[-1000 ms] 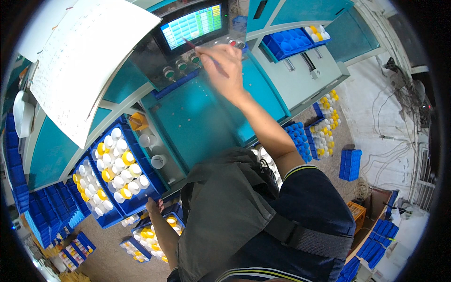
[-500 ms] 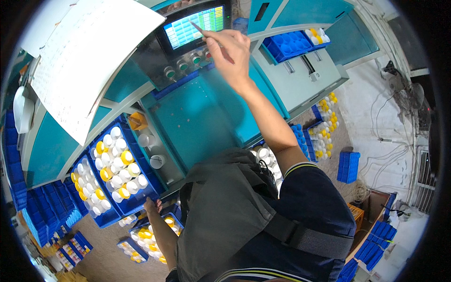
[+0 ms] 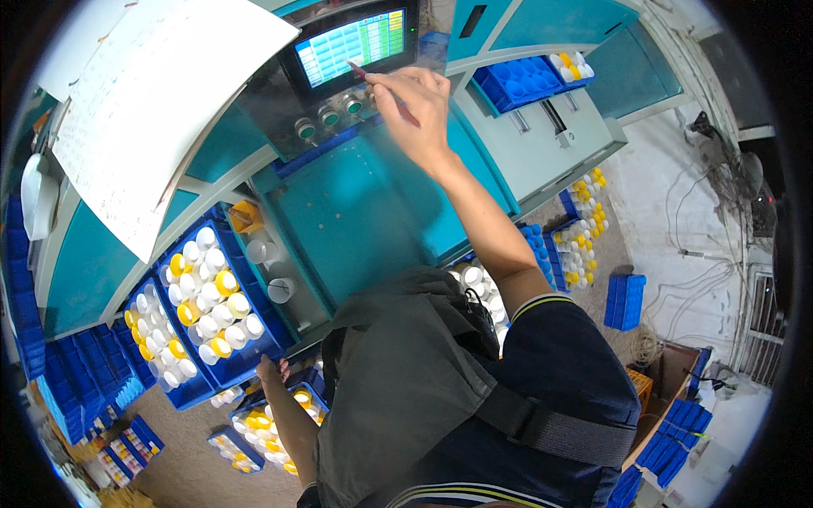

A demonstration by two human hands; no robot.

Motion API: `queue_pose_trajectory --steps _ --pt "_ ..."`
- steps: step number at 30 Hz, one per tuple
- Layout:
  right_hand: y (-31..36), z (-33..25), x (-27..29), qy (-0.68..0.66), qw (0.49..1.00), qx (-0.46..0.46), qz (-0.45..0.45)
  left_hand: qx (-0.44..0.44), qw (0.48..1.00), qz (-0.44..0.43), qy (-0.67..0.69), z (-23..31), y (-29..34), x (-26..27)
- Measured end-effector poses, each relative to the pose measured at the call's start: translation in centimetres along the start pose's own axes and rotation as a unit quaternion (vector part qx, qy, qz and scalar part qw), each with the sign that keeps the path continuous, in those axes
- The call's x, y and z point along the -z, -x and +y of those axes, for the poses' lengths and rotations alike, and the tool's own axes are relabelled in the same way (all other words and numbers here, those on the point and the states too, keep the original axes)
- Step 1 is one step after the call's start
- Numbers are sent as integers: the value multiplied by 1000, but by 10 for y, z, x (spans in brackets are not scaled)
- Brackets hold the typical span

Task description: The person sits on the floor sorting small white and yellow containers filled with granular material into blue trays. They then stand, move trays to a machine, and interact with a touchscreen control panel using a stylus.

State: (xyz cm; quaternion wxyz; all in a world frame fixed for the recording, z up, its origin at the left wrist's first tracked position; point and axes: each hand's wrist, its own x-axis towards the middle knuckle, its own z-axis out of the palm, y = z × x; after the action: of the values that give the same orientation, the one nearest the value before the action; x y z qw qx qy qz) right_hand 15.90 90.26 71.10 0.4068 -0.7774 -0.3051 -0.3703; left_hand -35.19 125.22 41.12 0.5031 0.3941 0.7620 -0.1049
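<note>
My right hand (image 3: 413, 108) pinches a thin dark-red pen-like stick (image 3: 357, 71). Its tip lies over the lit touch screen (image 3: 343, 52) of a machine's control panel; whether it touches the glass I cannot tell. Below the screen sit round green push buttons (image 3: 329, 115), close to my wrist side. Low on the left, my left hand (image 3: 273, 371) has its fingers curled beside the near corner of a blue tray (image 3: 269, 343). That tray holds white and yellow round cups (image 3: 212, 296). What the left fingers press on is hidden.
Handwritten paper sheets (image 3: 161, 110) cover the upper left. A teal machine surface (image 3: 347, 212) lies before me. More cup trays stand low on the left and at right (image 3: 580, 250). A blue crate (image 3: 625, 301) rests on the floor, near loose cables along the wall.
My right hand has moved slightly down, and the stick's tip has shifted lower on the screen. A red button near my fingers is now covered. The left hand stays at the tray's corner.
</note>
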Motion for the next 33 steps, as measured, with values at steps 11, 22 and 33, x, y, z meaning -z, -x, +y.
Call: queue_pose_trajectory --steps 11,22,33 --pt "10 4 4 20 999 -29 -4 5 1000 -6 0 2 5 -1" --pt "5 1 5 -4 1000 -21 21 -3 1000 -6 10 1 5 -2" --pt "19 -5 -3 -16 1000 -21 -7 -3 1000 -7 13 1 8 -1"
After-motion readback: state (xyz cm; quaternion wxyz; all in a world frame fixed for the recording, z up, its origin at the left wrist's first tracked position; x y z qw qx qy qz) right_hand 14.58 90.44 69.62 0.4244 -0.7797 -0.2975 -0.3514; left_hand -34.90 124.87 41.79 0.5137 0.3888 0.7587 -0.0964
